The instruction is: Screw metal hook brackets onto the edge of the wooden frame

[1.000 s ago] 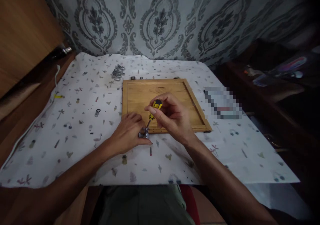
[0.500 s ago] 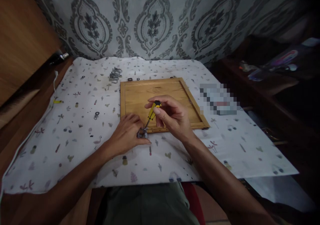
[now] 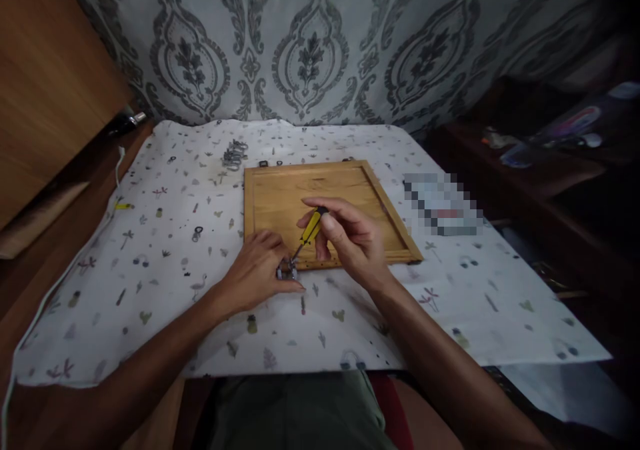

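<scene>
My right hand (image 3: 354, 235) is closed on a small screwdriver (image 3: 313, 227) with a yellow and black handle. Its shaft slants down to the left, and the tip meets a small metal fitting (image 3: 287, 270), perhaps a hinge. My left hand (image 3: 263, 263) grips that fitting between thumb and fingers, at the near edge of a framed wooden panel (image 3: 280, 197). The panel lies flat on the patterned cloth. Fingers partly hide the fitting, so its exact shape cannot be made out.
Several metal fittings (image 3: 234, 155) lie in a pile behind the panel's left corner. A small dark-topped piece (image 3: 198, 233) rests left of the panel. To the right is a blurred-out object (image 3: 444, 203). A white cable (image 3: 75, 257) runs along the table's left edge.
The screwdriver handle has turned slightly in my right hand, its tip staying at the fitting. My left hand keeps its hold. The whole view has shifted a little.
</scene>
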### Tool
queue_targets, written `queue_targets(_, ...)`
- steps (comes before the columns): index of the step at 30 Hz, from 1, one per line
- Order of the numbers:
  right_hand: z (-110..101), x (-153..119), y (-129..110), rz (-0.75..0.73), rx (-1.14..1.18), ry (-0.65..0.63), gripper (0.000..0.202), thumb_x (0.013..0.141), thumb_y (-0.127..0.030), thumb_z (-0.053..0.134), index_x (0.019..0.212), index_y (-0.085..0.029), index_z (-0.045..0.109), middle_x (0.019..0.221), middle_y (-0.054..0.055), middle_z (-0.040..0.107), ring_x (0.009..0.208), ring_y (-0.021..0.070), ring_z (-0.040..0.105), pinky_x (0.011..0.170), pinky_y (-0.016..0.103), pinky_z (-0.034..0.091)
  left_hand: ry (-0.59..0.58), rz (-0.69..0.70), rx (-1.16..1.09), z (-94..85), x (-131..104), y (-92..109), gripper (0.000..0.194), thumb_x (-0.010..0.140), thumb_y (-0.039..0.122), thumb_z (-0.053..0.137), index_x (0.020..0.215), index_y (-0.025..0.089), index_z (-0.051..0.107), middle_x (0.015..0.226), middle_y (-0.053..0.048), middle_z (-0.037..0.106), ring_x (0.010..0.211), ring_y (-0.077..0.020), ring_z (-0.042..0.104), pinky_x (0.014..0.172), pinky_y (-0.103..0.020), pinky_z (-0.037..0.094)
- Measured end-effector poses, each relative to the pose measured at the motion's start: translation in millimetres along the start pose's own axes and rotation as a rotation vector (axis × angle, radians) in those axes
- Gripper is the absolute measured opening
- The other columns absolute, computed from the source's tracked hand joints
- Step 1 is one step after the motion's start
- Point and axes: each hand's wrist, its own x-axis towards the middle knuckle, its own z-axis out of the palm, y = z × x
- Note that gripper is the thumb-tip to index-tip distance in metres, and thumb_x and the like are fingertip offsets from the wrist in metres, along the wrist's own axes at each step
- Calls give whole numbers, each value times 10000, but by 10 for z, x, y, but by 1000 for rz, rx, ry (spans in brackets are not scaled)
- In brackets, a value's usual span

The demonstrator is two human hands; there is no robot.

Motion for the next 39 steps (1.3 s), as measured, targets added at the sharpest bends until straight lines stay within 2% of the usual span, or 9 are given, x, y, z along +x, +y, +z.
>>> queue_targets(6,32,26,-8,-10,78,25,299,921,-491,779,1021,-223,692,902,9,789,434,42,563,411,191,480,20,14,-15,29,3,-35,496,862,683,758,850,201,637,979,-69,659,1017,-300,591,893,-452,466)
queue_targets(9,36,37,-14,-7,92,24,317,913,-499,784,969,-219,648,834,-7,780,410,41,551,391,180,458,24,9,-28,34,4,-39,488,856,679,766,859,208,640,994,-71,665,1026,-306,594,888,-455,468)
queue_targets(12,28,28,-11,2,75,12,355,910,-536,774,1009,-218,652,810,-15,759,409,45,548,392,189,456,22,13,-24,25,5,-32,496,860,689,757,881,204,650,1008,-74,672,1029,-304,594,888,-452,468)
queue_targets(17,9,-5,11,17,18,2,413,984,-565,664,1240,-244,709,709,-43,666,455,78,576,471,241,524,-18,-4,-14,-3,10,-21,539,875,718,721,902,182,667,991,-80,663,1019,-302,588,892,-451,465)
queue_targets(21,17,-8,34,20,30,11,391,954,-566,704,1172,-242,731,724,-40,679,448,75,576,458,237,525,-15,-3,-21,-15,12,-14,523,862,704,747,904,189,666,990,-73,666,1014,-297,585,896,-443,457)
queue_targets(26,46,4,21,15,99,19,320,925,-505,766,1068,-230,686,900,3,777,429,44,562,410,197,496,-37,-19,-17,-31,18,2,508,843,675,786,883,186,656,1012,-77,668,1021,-300,587,905,-445,456)
queue_targets(28,51,5,13,17,117,13,306,927,-489,771,1053,-229,670,901,7,782,425,46,562,407,197,498,-44,-28,-15,-34,22,7,506,830,669,801,872,187,653,1018,-79,672,1032,-308,590,905,-449,456)
queue_targets(35,21,-12,29,19,29,-15,436,972,-578,676,1252,-244,695,765,-27,690,452,81,585,473,252,559,-35,-20,-38,-41,25,6,488,846,663,787,883,194,659,1011,-80,672,1034,-315,599,907,-468,463)
queue_targets(39,17,-17,34,28,43,-10,404,952,-581,700,1174,-245,728,816,-8,733,434,71,579,452,245,550,-33,-13,-42,-47,25,2,478,865,669,761,866,205,649,986,-77,668,1028,-317,600,889,-465,464)
